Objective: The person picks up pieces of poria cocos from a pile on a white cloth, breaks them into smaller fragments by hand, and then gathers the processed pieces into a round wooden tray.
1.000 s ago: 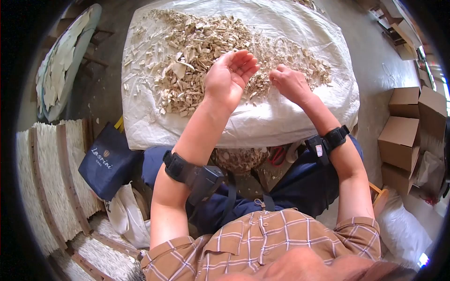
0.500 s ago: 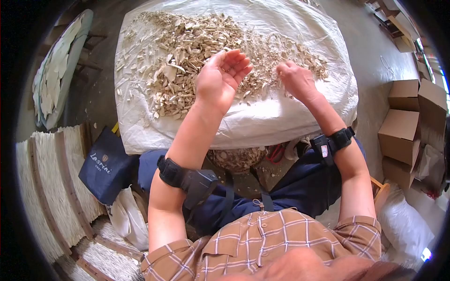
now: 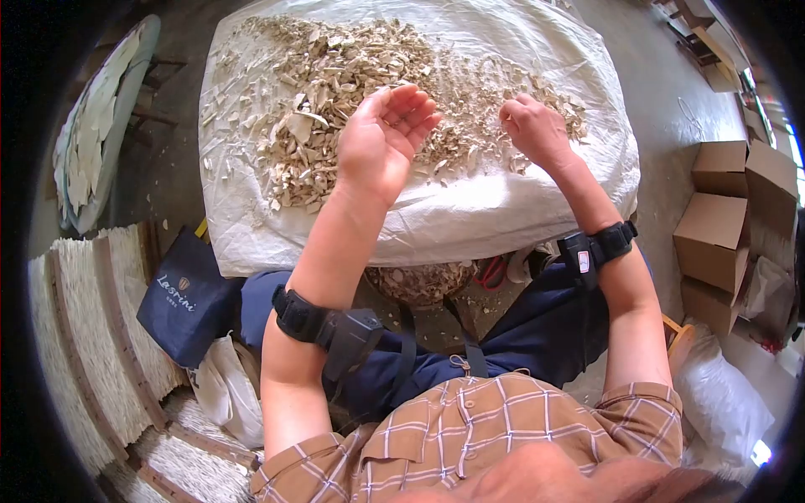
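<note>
"Lasrini" in white on the navy bag (image 3: 189, 303)

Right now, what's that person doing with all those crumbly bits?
The person is sitting at a white cloth spread with a heap of pale, broken pieces, and seems to be going through them by hand. The left hand is open and cupped, palm up, in front of the heap. The right hand has its fingers curled together by the finer bits; whether it pinches anything is too small to tell.
</note>
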A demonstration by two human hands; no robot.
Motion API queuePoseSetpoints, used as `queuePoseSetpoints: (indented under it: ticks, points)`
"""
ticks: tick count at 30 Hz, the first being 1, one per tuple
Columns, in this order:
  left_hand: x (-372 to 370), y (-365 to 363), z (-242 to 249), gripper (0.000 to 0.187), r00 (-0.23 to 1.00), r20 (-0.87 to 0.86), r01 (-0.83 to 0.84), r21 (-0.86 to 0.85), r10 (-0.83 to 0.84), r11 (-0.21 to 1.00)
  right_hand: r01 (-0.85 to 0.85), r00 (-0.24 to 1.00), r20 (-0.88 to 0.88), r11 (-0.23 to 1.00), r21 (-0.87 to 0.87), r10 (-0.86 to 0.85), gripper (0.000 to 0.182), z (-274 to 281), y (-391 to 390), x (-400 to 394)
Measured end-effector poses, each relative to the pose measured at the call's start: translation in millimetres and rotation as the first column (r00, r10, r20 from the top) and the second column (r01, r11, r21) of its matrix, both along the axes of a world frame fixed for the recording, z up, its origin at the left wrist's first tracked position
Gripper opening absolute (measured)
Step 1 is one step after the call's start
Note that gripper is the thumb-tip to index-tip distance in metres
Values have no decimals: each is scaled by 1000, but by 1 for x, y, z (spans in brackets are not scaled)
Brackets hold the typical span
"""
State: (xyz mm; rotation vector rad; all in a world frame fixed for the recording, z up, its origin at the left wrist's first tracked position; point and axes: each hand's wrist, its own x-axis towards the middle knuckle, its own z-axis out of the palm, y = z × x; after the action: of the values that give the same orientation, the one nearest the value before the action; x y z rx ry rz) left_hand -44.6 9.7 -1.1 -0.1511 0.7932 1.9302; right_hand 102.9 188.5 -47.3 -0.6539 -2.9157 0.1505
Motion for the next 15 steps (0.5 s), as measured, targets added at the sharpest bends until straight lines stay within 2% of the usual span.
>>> queuePoseSetpoints:
  ticks: [3,7,9,10,12,15]
  points:
    - [-1,-1,0,27,1000,-11,6,16,-6,1000,-49,997,60,998,-37,51,6,0,-4,3]
    - [0,1,2,27,1000,-28,4,4,-4,1000,-89,990,99,993,-84,97,5,0,-5,6]
    - [0,1,3,27,999,-36,4,-2,-4,1000,5,987,160,1000,24,-9,4,-1,-2,6]
    - [1,2,4,27,999,-32,1,-6,-1,1000,6,987,160,1000,26,-10,4,0,-2,7]
    - [2,2,4,27,1000,-27,-3,-8,2,1000,-62,998,21,994,-86,64,5,2,-1,8]
    - [2,3,4,27,999,-41,-2,-17,1,1000,-116,992,33,983,-143,122,6,0,-9,6]
